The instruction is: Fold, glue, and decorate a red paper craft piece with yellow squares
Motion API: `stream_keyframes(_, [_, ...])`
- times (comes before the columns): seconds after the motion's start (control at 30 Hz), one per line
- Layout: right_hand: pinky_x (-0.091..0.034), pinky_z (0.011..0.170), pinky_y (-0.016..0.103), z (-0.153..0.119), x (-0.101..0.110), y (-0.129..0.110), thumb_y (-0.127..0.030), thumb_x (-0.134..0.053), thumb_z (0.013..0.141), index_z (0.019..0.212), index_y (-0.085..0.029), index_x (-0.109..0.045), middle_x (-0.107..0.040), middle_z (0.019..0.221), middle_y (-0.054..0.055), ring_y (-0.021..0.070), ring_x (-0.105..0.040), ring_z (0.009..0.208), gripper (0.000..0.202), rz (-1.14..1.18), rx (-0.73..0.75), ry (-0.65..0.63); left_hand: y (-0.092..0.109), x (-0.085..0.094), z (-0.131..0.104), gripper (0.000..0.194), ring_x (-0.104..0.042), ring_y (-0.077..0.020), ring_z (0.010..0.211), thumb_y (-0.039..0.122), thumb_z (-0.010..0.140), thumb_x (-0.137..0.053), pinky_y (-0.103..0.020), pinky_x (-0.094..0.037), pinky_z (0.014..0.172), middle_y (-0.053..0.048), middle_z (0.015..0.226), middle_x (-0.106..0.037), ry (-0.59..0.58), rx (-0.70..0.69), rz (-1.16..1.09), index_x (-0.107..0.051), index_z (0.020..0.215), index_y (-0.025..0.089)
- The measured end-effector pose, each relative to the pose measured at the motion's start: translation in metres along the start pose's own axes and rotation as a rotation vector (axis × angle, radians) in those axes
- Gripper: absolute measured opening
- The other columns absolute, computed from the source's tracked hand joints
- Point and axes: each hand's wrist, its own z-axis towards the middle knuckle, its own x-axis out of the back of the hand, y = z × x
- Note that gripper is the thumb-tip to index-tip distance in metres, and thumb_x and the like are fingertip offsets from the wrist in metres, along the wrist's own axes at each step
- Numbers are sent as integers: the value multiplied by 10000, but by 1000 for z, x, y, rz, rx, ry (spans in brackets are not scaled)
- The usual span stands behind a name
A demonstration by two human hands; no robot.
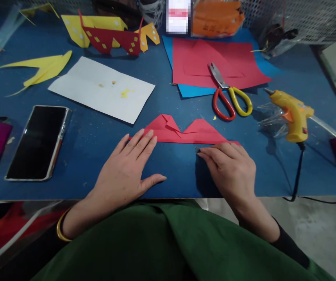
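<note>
A folded red paper cutout with two peaks and a notch between them lies flat on the blue table. My left hand rests on its left end, fingers stretched out and thumb spread to the side. At the lower right edge of the paper, my right hand is closed in a pinch. A small greyish bit shows at its fingertips, too small to name. Beyond the paper, scissors with one red and one yellow handle lie partly on red paper sheets.
A yellow glue gun with its cord lies at right. At left are a phone, a white sheet with yellow scraps, and yellow paper strips. Red and yellow paper masks stand behind. An orange packet is at the back.
</note>
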Motion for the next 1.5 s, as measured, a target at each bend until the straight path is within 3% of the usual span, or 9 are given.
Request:
stream_keyframes(0.37, [-390, 650, 326, 1, -8, -7, -153, -591, 940, 712, -216, -631, -580, 644, 19, 178, -472, 673, 239, -191, 110, 39, -2, -1, -1, 899, -263, -341, 1538, 741, 964, -286, -537, -204, 1249, -153, 1644, -321, -4, -22, -24, -279, 1597, 104])
stream_keyframes(0.43, [-398, 639, 319, 1, -9, -5, -163, -606, 936, 687, -219, -613, -577, 627, 12, 172, -477, 651, 256, -187, 95, 44, -2, -1, -1, 892, -257, -331, 1542, 736, 969, -276, -528, -193, 1253, -149, 1647, -314, 0, -22, -16, -284, 1593, 99])
stream_keyframes(0.63, [-462, 670, 301, -4, -2, -4, -232, -633, 953, 874, -206, -688, -688, 761, 10, 162, -599, 722, 99, -10, -40, -21, -2, 0, -1, 862, -243, -312, 1549, 727, 973, -282, -512, -187, 1259, -120, 1655, -305, -17, -13, -31, -267, 1606, 143])
stream_keyframes(0.93, [-403, 608, 311, 4, -12, -8, -202, -550, 966, 701, -219, -589, -570, 665, 23, 170, -486, 643, 268, -194, -19, -18, -3, -2, 0, 868, -264, -341, 1538, 716, 975, -298, -540, -190, 1247, -154, 1643, -323, -1, -28, -56, -296, 1588, 101])
stream_keyframes(1.13, [-468, 644, 308, -2, -11, -7, -220, -574, 957, 793, -201, -662, -685, 756, 40, 180, -603, 713, 188, -58, -196, 20, -1, 0, 0, 862, -242, -321, 1548, 710, 983, -275, -527, -184, 1255, -142, 1654, -300, -21, -16, -25, -296, 1588, 96])
stream_keyframes(1.23, [-499, 685, 328, -7, -6, -7, -194, -556, 958, 972, -202, -727, -731, 858, 54, 187, -643, 748, 171, -73, -167, 57, -1, 0, 0, 856, -247, -315, 1548, 713, 981, -276, -522, -192, 1256, -132, 1652, -308, -21, -12, -18, -302, 1589, 111])
stream_keyframes(1.3, [-520, 735, 351, -8, -2, -10, -176, -553, 953, 1144, -181, -718, -746, 953, 83, 203, -666, 814, 252, -64, -47, 8, -1, 0, 0, 858, -251, -317, 1546, 712, 979, -286, -519, -199, 1255, -134, 1649, -315, -13, -15, -17, -311, 1585, 105])
stream_keyframes(1.37, [-541, 861, 391, -6, 0, -17, -220, -555, 966, 1290, -129, -655, -737, 1132, 140, 250, -676, 1018, 351, 0, 68, -99, -1, -1, 0, 856, -254, -317, 1545, 704, 982, -295, -517, -207, 1253, -139, 1647, -317, -4, -18, -15, -317, 1580, 93])
stream_keyframes(1.5, [-419, 1153, 463, 0, -3, -35, -432, -481, 1013, 1470, -61, -482, -528, 1512, 182, 295, -426, 1452, 588, 126, 166, -299, -2, -2, -1, 849, -264, -312, 1542, 705, 985, -282, -516, -216, 1251, -137, 1646, -324, 11, -20, -11, -322, 1578, 98])
